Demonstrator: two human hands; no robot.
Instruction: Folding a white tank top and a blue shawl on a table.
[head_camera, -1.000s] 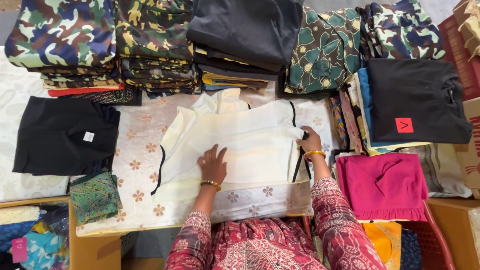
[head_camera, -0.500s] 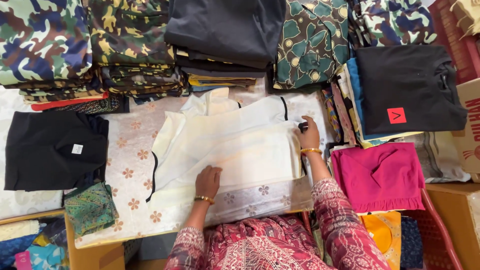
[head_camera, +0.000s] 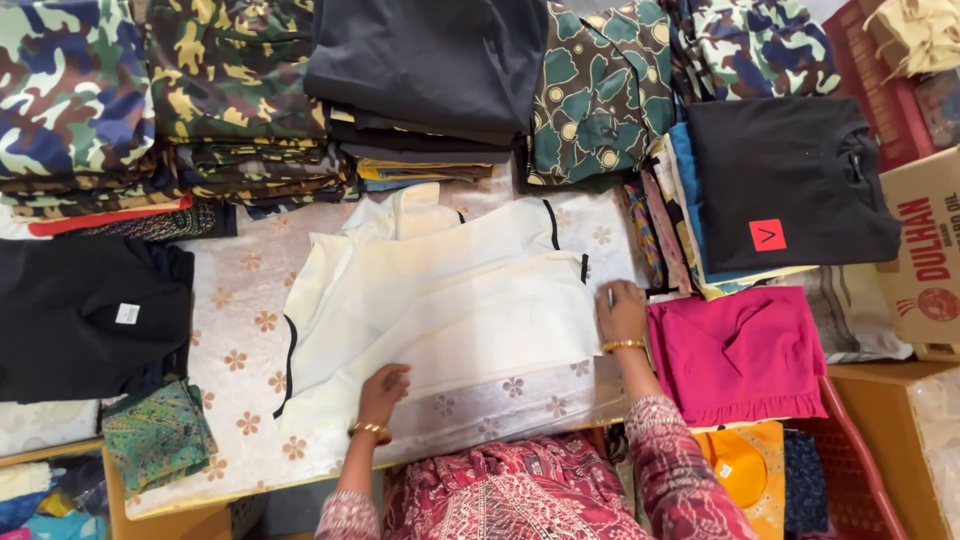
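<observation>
A cream garment with thin black edging (head_camera: 450, 300) lies partly folded on a pale cloth with brown flowers (head_camera: 240, 350). My left hand (head_camera: 382, 392) rests flat on the garment's near lower edge, a gold bangle on the wrist. My right hand (head_camera: 620, 312) presses on the garment's right edge, next to the pink folded top (head_camera: 740, 350). Neither hand lifts anything; both lie on the fabric with fingers fairly close together.
Stacks of camouflage clothes (head_camera: 150, 110), dark folded clothes (head_camera: 430, 70) and green patterned fabric (head_camera: 600, 90) line the far side. A black top (head_camera: 85, 315) lies left, another black one with a red tag (head_camera: 790, 185) right. A cardboard box (head_camera: 925, 250) and red basket (head_camera: 860, 470) stand at right.
My left hand slid down toward me along the garment. My right hand moved down its right edge, and the garment's near part now lies folded flatter.
</observation>
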